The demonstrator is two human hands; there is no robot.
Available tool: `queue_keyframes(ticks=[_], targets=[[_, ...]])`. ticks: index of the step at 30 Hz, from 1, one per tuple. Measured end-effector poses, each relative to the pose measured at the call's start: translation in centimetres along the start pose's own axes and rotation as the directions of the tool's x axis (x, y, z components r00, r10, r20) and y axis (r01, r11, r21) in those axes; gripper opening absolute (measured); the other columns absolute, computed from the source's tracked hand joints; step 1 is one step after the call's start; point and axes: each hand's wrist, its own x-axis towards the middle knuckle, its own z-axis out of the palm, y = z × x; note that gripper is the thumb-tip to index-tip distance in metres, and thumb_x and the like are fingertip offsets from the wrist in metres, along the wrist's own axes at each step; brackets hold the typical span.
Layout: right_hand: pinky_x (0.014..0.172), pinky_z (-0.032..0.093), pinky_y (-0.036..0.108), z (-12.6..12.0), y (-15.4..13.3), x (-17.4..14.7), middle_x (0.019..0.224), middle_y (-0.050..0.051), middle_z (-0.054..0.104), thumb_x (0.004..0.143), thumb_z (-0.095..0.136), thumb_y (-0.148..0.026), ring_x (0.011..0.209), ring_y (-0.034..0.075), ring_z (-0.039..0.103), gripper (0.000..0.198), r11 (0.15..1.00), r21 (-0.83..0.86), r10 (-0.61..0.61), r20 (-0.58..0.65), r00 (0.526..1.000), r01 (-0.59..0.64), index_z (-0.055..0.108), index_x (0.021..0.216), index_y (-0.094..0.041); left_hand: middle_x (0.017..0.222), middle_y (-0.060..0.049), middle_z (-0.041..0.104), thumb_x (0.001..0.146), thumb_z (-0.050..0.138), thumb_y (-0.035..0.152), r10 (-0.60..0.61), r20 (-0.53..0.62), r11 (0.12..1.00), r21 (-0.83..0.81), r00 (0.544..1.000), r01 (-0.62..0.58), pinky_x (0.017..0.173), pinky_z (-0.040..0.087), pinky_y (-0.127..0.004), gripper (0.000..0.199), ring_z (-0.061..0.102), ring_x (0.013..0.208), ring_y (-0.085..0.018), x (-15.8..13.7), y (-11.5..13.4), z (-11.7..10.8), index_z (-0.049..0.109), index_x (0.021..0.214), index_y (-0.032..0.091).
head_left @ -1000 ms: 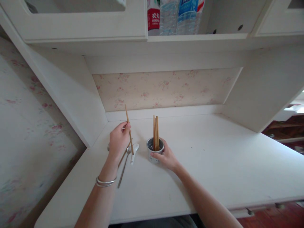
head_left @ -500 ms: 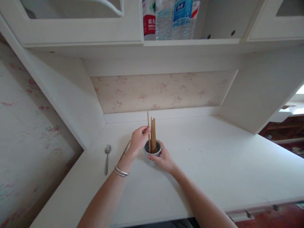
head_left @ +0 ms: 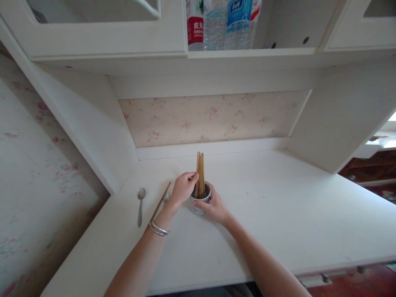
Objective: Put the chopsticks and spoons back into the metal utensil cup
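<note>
My right hand [head_left: 215,207] is wrapped around a pale utensil holder [head_left: 198,209] with small holes in its wall, steadying it on the table. Several wooden chopsticks [head_left: 202,175] stand upright inside. At the left of this bundle, my left hand [head_left: 185,187] pinches one chopstick between thumb and fingers, its lower end down in the holder. A loose chopstick [head_left: 161,202] lies on the table left of that hand. Beside it a spoon [head_left: 166,197] is partly hidden by the left wrist. Farther left lies another metal spoon [head_left: 140,206].
The white tabletop [head_left: 278,198] runs between two side panels. Overhead hangs a white cabinet [head_left: 108,39], its open section holding several plastic bottles [head_left: 214,29]. A flowered wall [head_left: 37,185] bounds the left side.
My left hand has brought its chopstick down into the holder, so its top is now level with the bundle. My right hand keeps its grip on the holder.
</note>
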Motion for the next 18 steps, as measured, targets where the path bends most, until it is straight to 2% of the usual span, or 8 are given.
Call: queue_keyframes(ticks=[4,7,11,14,16,18], targets=[[0.103,0.041,0.046,0.0,0.2,0.0,0.129,0.008,0.059,0.068,0.081,-0.036,0.118,0.027,0.055,0.076,1.0,0.0,-0.003,0.003,1.0,0.003,0.044,0.133,-0.024,0.111,-0.009,0.071,0.09,0.051,0.043,-0.008,0.013,1.0,-0.025,1.0,0.008,0.093,0.047,-0.031,0.036,0.065,0.103,-0.021,-0.4,0.0,0.0,0.072,0.104,0.017],[0.104,0.04,0.047,0.1,0.3,0.0,0.129,0.009,0.059,0.068,0.081,-0.035,0.118,0.027,0.055,0.077,1.0,0.019,-0.01,0.0,1.0,0.01,0.043,0.134,-0.024,0.124,-0.011,0.065,0.088,0.054,0.048,-0.072,0.028,0.984,-0.164,0.997,0.076,0.101,0.043,-0.034,0.043,0.059,0.115,-0.024,-1.4,-0.3,-0.1,0.067,0.114,0.016],[0.105,0.04,0.048,0.1,-0.3,0.0,0.131,0.009,0.058,0.069,0.08,-0.033,0.12,0.026,0.055,0.076,0.999,0.044,-0.017,0.027,1.0,0.016,0.043,0.135,-0.024,0.142,-0.011,0.051,0.084,0.061,0.05,-0.095,0.148,0.899,-0.411,0.984,0.149,0.107,0.039,-0.038,0.064,0.05,0.127,-0.026,-3.6,-1.1,0.0,0.047,0.138,0.019],[0.105,0.041,0.048,0.0,-0.7,-0.1,0.13,0.01,0.059,0.073,0.077,-0.033,0.119,0.026,0.056,0.073,0.996,0.092,-0.016,0.085,0.996,0.009,0.042,0.136,-0.023,0.145,-0.011,0.047,0.075,0.074,0.044,-0.065,0.258,0.821,-0.535,0.964,0.199,0.107,0.039,-0.04,0.088,0.048,0.129,-0.027,-5.0,-1.4,0.3,0.028,0.148,0.022],[0.106,0.04,0.048,-0.2,-0.7,-0.2,0.134,0.011,0.055,0.071,0.076,-0.03,0.121,0.027,0.055,0.078,0.991,0.134,-0.02,0.116,0.993,0.004,0.038,0.138,-0.023,0.14,-0.013,0.051,0.067,0.081,0.039,-0.065,0.272,0.79,-0.574,0.96,0.216,0.106,0.04,-0.041,0.103,0.05,0.126,-0.028,-5.5,-1.5,0.6,0.021,0.149,0.022],[0.108,0.037,0.049,-0.6,-0.6,-0.3,0.144,0.012,0.045,0.067,0.077,-0.025,0.13,0.028,0.047,0.088,0.988,0.154,-0.014,0.104,0.995,-0.002,0.031,0.143,-0.025,0.138,-0.013,0.052,0.063,0.084,0.036,-0.077,0.22,0.795,-0.575,0.972,0.193,0.107,0.039,-0.041,0.105,0.049,0.128,-0.029,-5.7,-1.6,1.0,0.023,0.148,0.021]])
